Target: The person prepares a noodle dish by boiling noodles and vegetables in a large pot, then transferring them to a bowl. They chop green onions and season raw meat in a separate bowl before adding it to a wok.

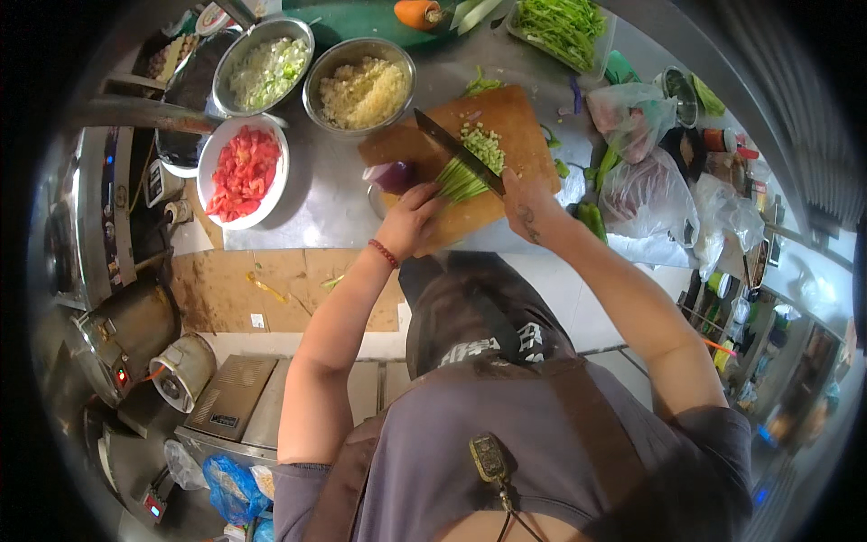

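Note:
My right hand (532, 206) grips the handle of a dark-bladed kitchen knife (450, 143). The blade lies across a bunch of thin green stalks (462, 181) on a wooden cutting board (525, 129). Fingers of my left hand (410, 220) press on the near left end of that bunch. Beyond the blade sits a small heap of chopped green pieces (482, 146). Half of a purple onion (391, 176) rests on the board's left side, just above my left hand.
Left of the board stand a white bowl (283, 183) of chopped tomato and metal bowls of chopped scallion (267, 74) and minced garlic (366, 88). A carrot (418, 13) lies on a green board (345, 24). Plastic bags (647, 196) and a green pepper (591, 220) are at right.

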A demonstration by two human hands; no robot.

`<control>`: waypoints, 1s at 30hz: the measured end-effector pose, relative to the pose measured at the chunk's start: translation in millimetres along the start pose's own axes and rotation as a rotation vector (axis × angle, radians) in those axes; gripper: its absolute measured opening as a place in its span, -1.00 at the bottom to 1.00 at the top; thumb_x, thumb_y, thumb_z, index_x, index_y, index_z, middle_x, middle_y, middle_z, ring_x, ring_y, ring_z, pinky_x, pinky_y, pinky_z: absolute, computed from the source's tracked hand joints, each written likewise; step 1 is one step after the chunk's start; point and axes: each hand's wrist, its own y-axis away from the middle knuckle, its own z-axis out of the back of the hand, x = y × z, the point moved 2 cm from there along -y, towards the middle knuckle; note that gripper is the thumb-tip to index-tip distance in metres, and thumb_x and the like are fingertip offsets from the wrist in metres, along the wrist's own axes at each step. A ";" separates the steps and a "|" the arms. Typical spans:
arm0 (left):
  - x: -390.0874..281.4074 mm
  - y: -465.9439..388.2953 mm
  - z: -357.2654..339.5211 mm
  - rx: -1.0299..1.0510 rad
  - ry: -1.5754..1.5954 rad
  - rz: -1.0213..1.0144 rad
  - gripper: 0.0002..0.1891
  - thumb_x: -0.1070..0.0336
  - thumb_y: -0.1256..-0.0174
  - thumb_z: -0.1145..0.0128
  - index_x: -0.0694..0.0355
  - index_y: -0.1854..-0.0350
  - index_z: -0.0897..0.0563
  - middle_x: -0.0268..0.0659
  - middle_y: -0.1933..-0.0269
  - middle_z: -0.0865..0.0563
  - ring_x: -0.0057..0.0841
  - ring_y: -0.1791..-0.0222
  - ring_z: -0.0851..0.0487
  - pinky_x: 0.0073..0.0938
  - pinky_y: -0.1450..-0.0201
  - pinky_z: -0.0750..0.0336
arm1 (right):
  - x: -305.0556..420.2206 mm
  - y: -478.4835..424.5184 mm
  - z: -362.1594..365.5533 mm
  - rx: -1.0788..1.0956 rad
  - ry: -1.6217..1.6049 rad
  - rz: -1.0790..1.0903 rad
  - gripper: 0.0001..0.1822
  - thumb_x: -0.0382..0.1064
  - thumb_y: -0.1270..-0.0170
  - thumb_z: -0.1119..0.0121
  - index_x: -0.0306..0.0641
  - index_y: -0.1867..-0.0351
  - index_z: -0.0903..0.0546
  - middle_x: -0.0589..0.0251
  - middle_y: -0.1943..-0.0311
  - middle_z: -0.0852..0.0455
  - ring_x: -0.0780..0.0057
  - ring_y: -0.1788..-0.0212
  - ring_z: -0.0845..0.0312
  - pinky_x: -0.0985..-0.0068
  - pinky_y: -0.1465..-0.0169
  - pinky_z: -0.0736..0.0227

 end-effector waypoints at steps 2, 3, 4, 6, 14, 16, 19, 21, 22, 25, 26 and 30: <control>0.4 0.0 -2.7 0.007 -0.012 -0.004 -0.55 0.50 0.07 -0.23 0.18 0.01 -0.57 -0.11 -0.12 -0.51 -0.10 -0.15 -0.46 -0.22 -0.18 -0.41 | 0.4 8.5 -36.1 -0.099 0.016 0.053 -0.80 -0.19 -0.26 -0.02 -0.30 0.27 -0.43 0.13 0.64 -0.60 0.21 0.64 -0.54 0.33 0.57 -0.34; -1.2 -1.1 -1.5 0.010 0.014 -0.003 -0.53 0.52 0.09 -0.21 0.18 0.00 -0.57 -0.11 -0.11 -0.51 -0.09 -0.15 -0.45 -0.22 -0.18 -0.41 | -7.0 1.2 -38.2 -0.020 -0.141 -0.048 -0.80 -0.19 -0.25 -0.03 -0.29 0.27 -0.43 0.14 0.64 -0.60 0.22 0.64 -0.53 0.33 0.57 -0.34; -2.8 -6.8 2.9 0.013 0.037 -0.013 -0.52 0.54 0.10 -0.18 0.18 0.00 -0.57 -0.10 -0.09 -0.52 -0.09 -0.15 -0.45 -0.22 -0.18 -0.41 | -14.4 -5.2 -37.3 0.042 -0.286 -0.165 -0.80 -0.18 -0.25 -0.04 -0.28 0.27 -0.43 0.14 0.65 -0.60 0.22 0.64 -0.53 0.33 0.57 -0.33; -5.2 -1.5 3.4 0.022 0.065 0.002 -0.52 0.55 0.10 -0.17 0.17 0.00 -0.57 -0.10 -0.09 -0.53 -0.09 -0.14 -0.46 -0.23 -0.18 -0.41 | -25.6 -22.1 -10.7 0.260 -0.640 -0.432 -0.78 -0.14 -0.27 -0.04 -0.27 0.26 -0.43 0.10 0.65 -0.58 0.16 0.62 -0.52 0.30 0.54 -0.36; 0.3 -0.6 -2.3 0.009 0.054 -0.017 -0.57 0.48 0.02 -0.22 0.15 0.00 -0.58 -0.11 -0.09 -0.54 -0.09 -0.13 -0.47 -0.19 -0.16 -0.42 | 27.9 -1.4 12.9 0.267 -0.250 -0.287 -0.68 -0.16 -0.40 0.10 -0.37 0.03 -0.52 0.28 0.35 -0.65 0.45 0.34 -0.57 0.56 0.28 -0.45; -4.4 -3.0 0.2 0.029 0.047 -0.002 -0.57 0.47 0.01 -0.22 0.15 -0.01 -0.58 -0.11 -0.09 -0.54 -0.09 -0.12 -0.47 -0.19 -0.15 -0.42 | 23.4 -2.6 10.1 0.109 -0.488 -0.403 -0.65 -0.07 -0.42 0.15 -0.35 0.12 -0.51 0.21 0.46 -0.61 0.34 0.44 -0.54 0.46 0.35 -0.43; -2.4 -1.2 -1.2 0.020 0.012 -0.022 -0.55 0.47 0.03 -0.24 0.14 -0.02 -0.58 -0.11 -0.08 -0.54 -0.09 -0.10 -0.48 -0.20 -0.14 -0.42 | 27.5 -3.6 5.9 0.015 -0.652 -0.514 -0.60 0.00 -0.43 0.18 -0.33 0.24 -0.49 0.13 0.58 -0.57 0.21 0.54 -0.51 0.34 0.43 -0.39; -0.3 -0.4 -1.1 0.020 -0.008 -0.021 -0.54 0.47 0.06 -0.25 0.15 -0.01 -0.59 -0.11 -0.08 -0.54 -0.10 -0.10 -0.48 -0.20 -0.13 -0.42 | 12.8 -6.3 1.9 0.243 -0.851 -0.614 -0.64 -0.03 -0.41 0.15 -0.32 0.30 -0.47 0.10 0.59 -0.57 0.16 0.55 -0.50 0.30 0.45 -0.36; -1.7 2.5 -1.0 0.018 0.011 -0.012 -0.55 0.47 0.06 -0.26 0.16 0.00 -0.59 -0.11 -0.08 -0.54 -0.09 -0.10 -0.48 -0.20 -0.13 -0.42 | 3.1 -5.8 4.7 0.301 -1.153 -0.726 -0.65 -0.04 -0.40 0.14 -0.31 0.33 -0.46 0.08 0.60 -0.57 0.14 0.56 -0.50 0.28 0.46 -0.35; 0.9 -0.8 -1.5 -0.014 0.035 0.005 -0.58 0.48 0.08 -0.26 0.20 0.05 -0.59 -0.11 -0.06 -0.55 -0.09 -0.10 -0.48 -0.20 -0.14 -0.42 | 24.3 -2.3 39.6 0.175 -1.356 -0.827 -0.69 -0.08 -0.37 0.09 -0.29 0.41 -0.44 0.03 0.62 -0.57 0.08 0.58 -0.49 0.21 0.49 -0.32; 2.4 -2.4 -0.6 -0.018 0.027 0.003 -0.60 0.48 0.08 -0.26 0.21 0.07 -0.59 -0.10 -0.05 -0.55 -0.09 -0.09 -0.48 -0.20 -0.14 -0.42 | 32.4 -1.3 37.9 0.081 -0.897 -0.584 -0.71 -0.13 -0.35 0.05 -0.29 0.45 -0.43 0.13 0.66 -0.55 0.20 0.65 -0.46 0.28 0.56 -0.26; -7.9 -5.0 4.8 -0.015 0.011 -0.002 -0.64 0.47 0.09 -0.28 0.26 0.14 -0.59 -0.10 -0.02 -0.55 -0.07 -0.06 -0.48 -0.20 -0.10 -0.43 | 17.2 -6.4 6.0 0.293 -1.344 -0.747 -0.85 -0.34 -0.24 0.08 -0.37 0.23 -0.36 -0.13 0.56 -0.60 -0.14 0.48 -0.53 0.09 0.42 -0.37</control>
